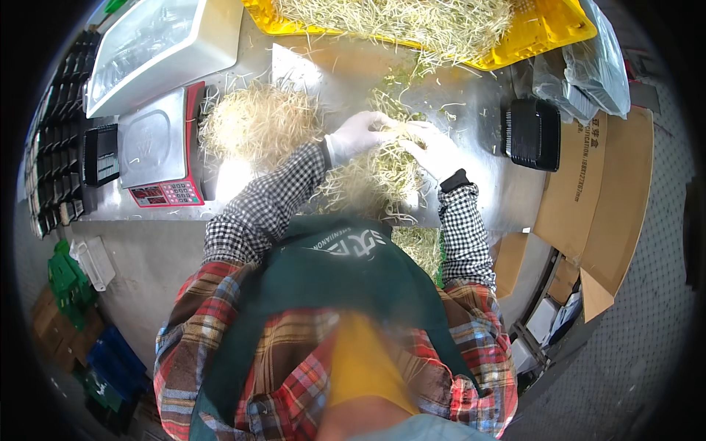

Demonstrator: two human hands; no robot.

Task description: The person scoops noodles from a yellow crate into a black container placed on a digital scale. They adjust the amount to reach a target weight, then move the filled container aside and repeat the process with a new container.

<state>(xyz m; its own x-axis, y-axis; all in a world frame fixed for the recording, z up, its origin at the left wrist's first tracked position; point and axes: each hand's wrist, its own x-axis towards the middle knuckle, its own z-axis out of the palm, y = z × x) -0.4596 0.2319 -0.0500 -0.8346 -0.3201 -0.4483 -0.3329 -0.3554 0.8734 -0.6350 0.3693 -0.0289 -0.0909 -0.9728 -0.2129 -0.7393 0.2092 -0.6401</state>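
My left hand (356,136), in a thin white glove, pinches at the top of a loose pile of bean sprouts (386,179). Opposite it, my right hand (438,154), gloved too, has its thumb and fingers around sprouts from the same pile. The fingertips of both hands nearly meet, and strands partly hide them. This pile lies on the metal table (342,66) close to my apron. A second, paler heap of bean sprouts (262,124) rests to the left of my left hand. Greenish scraps (400,82) are scattered beyond my hands.
A yellow crate (557,33) full of sprouts stands at the back. On the left are a red digital scale (151,138), a white bin (220,44) and black trays (101,154). Stacked black trays (532,135) and an open cardboard box (606,182) stand right.
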